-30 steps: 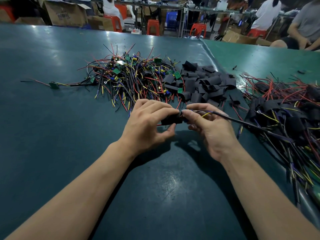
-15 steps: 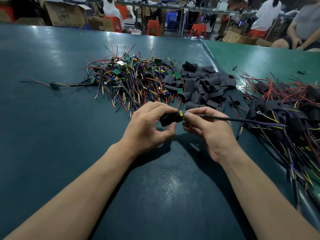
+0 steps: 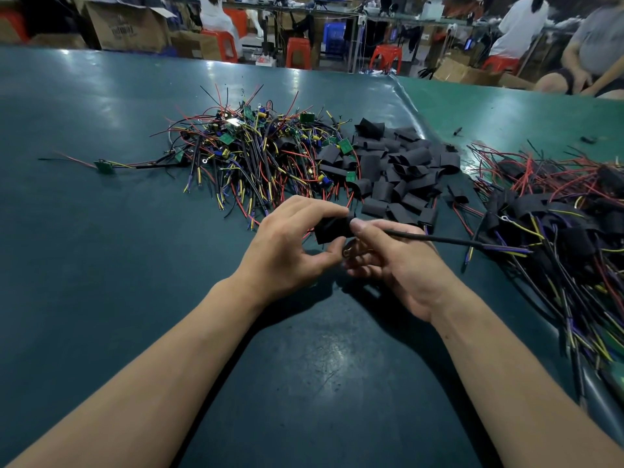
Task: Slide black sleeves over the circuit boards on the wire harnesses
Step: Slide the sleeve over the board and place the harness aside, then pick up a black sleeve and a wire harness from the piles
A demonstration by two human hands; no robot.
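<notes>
My left hand (image 3: 287, 251) pinches a black sleeve (image 3: 332, 229) between thumb and fingers, just above the green table. My right hand (image 3: 395, 265) pinches the harness right at the sleeve's right end; its black cable (image 3: 439, 238) runs off to the right and ends in yellow and purple wires. The circuit board is hidden inside the sleeve. A small ring terminal (image 3: 347, 252) shows below the sleeve between my hands. Behind my hands lies a pile of loose black sleeves (image 3: 398, 170), and left of it a heap of bare harnesses with green boards (image 3: 256, 153).
A heap of sleeved harnesses (image 3: 557, 224) covers the right side of the table (image 3: 101, 265). One lone harness with a green board (image 3: 104, 165) lies far left. People sit at the far right beyond the table, with red stools and cardboard boxes behind.
The yellow part that showed at the sleeve's right end half a second ago is now hidden; my right fingers sit against the sleeve's end. Both hands stay in nearly the same place.
</notes>
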